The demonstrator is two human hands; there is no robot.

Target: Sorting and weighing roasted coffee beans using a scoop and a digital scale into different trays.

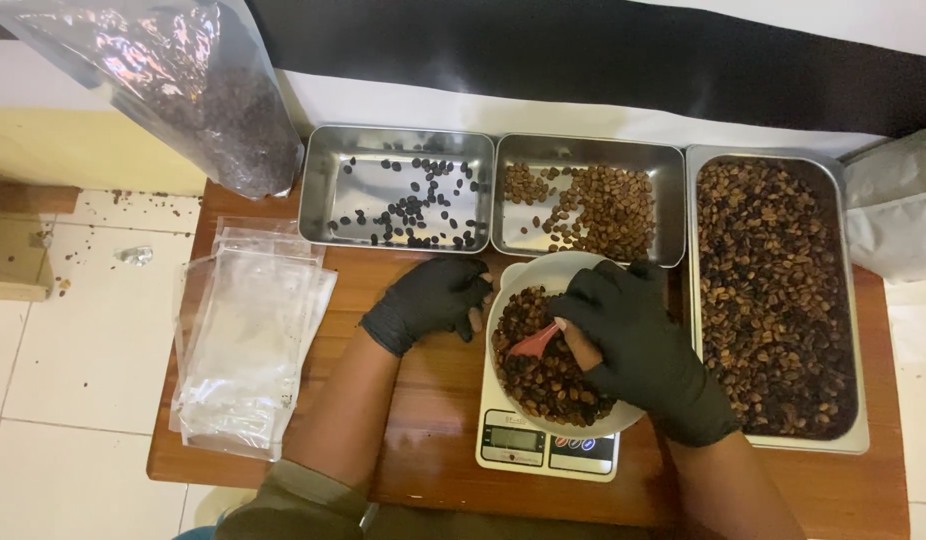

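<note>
Right hand [645, 350] pinching a red scoop [534, 341], digging in the beans [548, 375] in the bowl [535, 271] on the scale [546, 446]. Left hand [429, 298] curled at the rim, maybe steadying. Pushing hard: tipping the bowl, spilling beans.

Red scoop [534, 341] partly hidden under right hand [638, 350]; scale [548, 447] mostly covered by white bowl [543, 272]; clear bag [173, 80] cropped at top edge
</note>
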